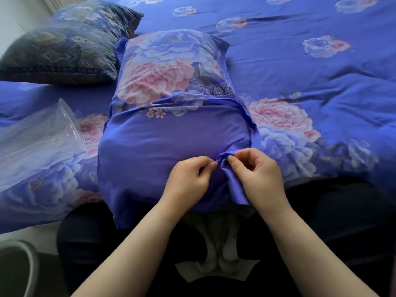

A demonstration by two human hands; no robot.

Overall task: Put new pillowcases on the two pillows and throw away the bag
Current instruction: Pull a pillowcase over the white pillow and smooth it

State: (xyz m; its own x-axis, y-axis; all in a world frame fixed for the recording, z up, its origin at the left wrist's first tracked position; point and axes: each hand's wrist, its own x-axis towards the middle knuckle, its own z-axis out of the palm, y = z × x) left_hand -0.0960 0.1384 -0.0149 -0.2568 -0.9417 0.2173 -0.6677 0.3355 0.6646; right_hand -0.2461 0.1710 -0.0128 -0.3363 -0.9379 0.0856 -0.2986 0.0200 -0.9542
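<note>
Soft even daylight, brightest at upper left, faint shadows, slight overall softness, wide-angle bending at edges

- I see the pillow lying on the bed, its near end against my lap.
- My left hand and right hand sit side by side on its near right corner.
- The bag lies on the bed, left of the pillow.
- A second pillow lies behind the bag, at far left.
- A bin stands on the floor, near left.
</note>
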